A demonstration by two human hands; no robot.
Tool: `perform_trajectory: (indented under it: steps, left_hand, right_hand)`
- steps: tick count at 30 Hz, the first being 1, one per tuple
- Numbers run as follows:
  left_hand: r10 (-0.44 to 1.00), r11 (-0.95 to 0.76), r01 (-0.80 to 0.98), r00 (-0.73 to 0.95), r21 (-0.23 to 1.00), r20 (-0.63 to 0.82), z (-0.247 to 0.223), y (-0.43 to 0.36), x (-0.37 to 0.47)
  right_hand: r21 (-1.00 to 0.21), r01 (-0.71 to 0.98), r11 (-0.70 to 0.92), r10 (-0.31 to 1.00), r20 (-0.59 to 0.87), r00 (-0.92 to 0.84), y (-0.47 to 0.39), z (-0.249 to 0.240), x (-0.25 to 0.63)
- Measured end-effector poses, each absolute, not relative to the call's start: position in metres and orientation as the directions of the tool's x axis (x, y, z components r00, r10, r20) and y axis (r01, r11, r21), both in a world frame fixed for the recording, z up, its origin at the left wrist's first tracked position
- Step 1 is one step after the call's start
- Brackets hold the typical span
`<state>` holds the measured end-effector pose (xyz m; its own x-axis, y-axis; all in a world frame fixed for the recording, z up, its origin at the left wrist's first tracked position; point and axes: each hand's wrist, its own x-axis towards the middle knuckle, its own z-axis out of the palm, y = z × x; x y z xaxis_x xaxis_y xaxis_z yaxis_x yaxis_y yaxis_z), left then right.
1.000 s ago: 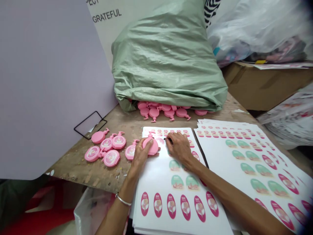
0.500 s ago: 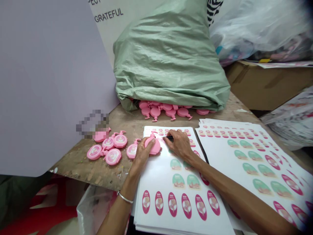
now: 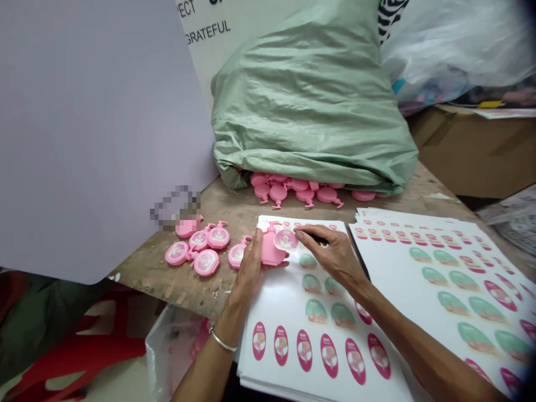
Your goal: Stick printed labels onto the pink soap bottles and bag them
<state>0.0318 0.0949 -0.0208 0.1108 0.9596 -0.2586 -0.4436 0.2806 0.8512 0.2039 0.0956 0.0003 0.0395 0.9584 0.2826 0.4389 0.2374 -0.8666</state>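
Observation:
Over the top of a sticker sheet stack (image 3: 272,301), my left hand (image 3: 251,262) grips a plain pink pump-shaped piece (image 3: 271,251). A round pink-and-white sticker (image 3: 286,240) is pinched at its right edge by my right hand (image 3: 335,251), overlapping the pink piece's right side; whether it touches cannot be made out. A black tool (image 3: 320,239), partly hidden, is also in my right hand. Left of my left hand lies a pink piece with a sticker (image 3: 237,255). Several more stickered pieces (image 3: 206,262) are grouped farther left on the wooden table (image 3: 167,285).
A large green sack (image 3: 314,106) stands at the back, with plain pink pieces (image 3: 278,194) along its lower edge. More sticker sheets (image 3: 393,268) spread out on the right. A cardboard box (image 3: 481,145) is behind them. A grey panel (image 3: 92,139) rises at left.
My right hand has lifted a round sticker off the sheet area and brought it beside the pink piece. My left hand has turned the piece slightly. The whole view has shifted.

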Motion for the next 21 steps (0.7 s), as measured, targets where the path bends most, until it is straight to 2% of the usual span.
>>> perform_trajectory:
  steps: [8,21]
  left_hand:
    - [0.955,0.294,-0.429,0.170,0.854,-0.244,-0.009,0.083,0.035]
    - [0.953,0.304,-0.446,0.141,0.842,-0.269,-0.003,0.083,0.035]
  right_hand:
    - [-0.843,0.442,0.308,0.948,0.313,-0.063,0.081,0.001,0.190]
    - [-0.798,0.493,0.347,0.926,0.376,-0.043,0.078,0.005,0.185]
